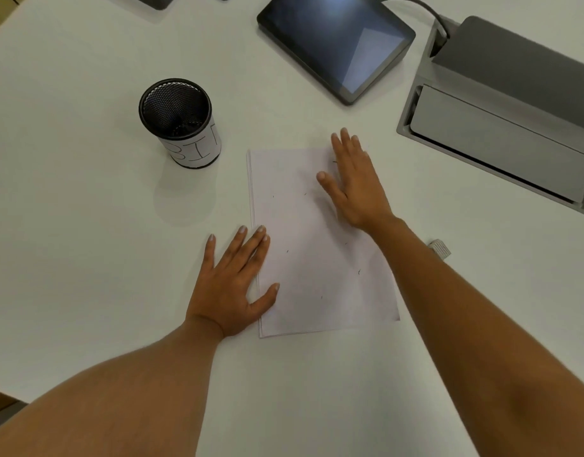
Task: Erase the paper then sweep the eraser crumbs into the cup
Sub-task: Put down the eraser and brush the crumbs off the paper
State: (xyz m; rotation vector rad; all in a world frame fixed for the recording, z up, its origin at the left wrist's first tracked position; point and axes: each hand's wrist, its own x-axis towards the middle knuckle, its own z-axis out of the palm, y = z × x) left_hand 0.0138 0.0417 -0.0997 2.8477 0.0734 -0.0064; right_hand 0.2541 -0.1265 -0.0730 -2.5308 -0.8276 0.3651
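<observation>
paper [317, 252] lies flat at the middle of the white tabletop [86, 225], long side running six to twelve o'clock; layered edges along its nine o'clock side show it is a thin stack (how many sheets i cannot tell). the left grip [231, 285] is wide, fingers straight and spread, palm on the tabletop at the stack's eight o'clock edge, with thumb and fingertips pressing on the paper. the right grip [353, 186] is wide too, holding nothing, flat on the one o'clock corner with its fingertips past the far edge.

from the paper, the black mesh cup [195, 150] stands upright at ten o'clock, near the far left corner but apart from it, a white hand-lettered label round its wall. a dark tablet [336, 44] lies at twelve o'clock, its cable [412, 4] running toward a grey hatch box [501, 143] at two o'clock. a small ribbed pale thing [439, 248] sits at three o'clock, just beside the right forearm. the left grip lies on the paper's edge on the cup's side.

counted: one cup, one tablet, one hatch box, two grips, and about six dark crumbs [359, 272] scattered on the paper.
</observation>
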